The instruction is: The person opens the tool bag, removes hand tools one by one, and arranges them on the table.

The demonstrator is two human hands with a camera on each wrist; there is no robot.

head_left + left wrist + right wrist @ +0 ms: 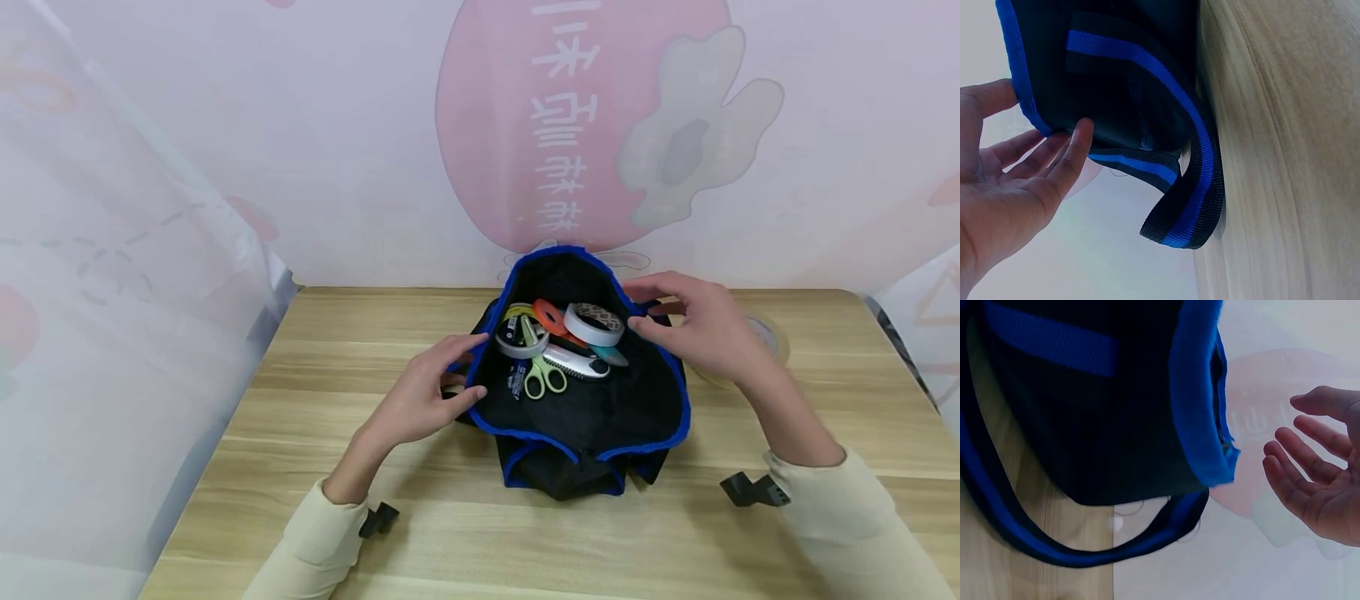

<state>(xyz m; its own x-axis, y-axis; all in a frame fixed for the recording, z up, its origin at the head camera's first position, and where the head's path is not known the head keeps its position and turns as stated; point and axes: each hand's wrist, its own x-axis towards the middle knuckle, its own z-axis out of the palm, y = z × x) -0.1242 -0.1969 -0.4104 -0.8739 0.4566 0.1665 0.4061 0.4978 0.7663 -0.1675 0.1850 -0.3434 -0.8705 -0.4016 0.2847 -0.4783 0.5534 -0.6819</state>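
A black tool bag [600,408] with blue trim stands with its mouth wide on the wooden table. Inside lie green-handled scissors [545,379], a white utility knife [576,362], an orange-handled tool [549,317], a white tape roll [594,324], a grey tape roll [522,346] and other small items. My left hand [427,387] holds the left rim, thumb at the edge and the other fingers along the outer side. On the far right my right hand [701,325] hovers beside the rim, fingers spread and loosely bent. The right wrist view shows a gap between hand and bag.
A clear tape roll [767,337] lies on the table [360,350] behind my right wrist. Black and blue webbing straps [1200,150] loop from the bag's sides. A printed curtain [360,150] hangs behind the table's far edge.
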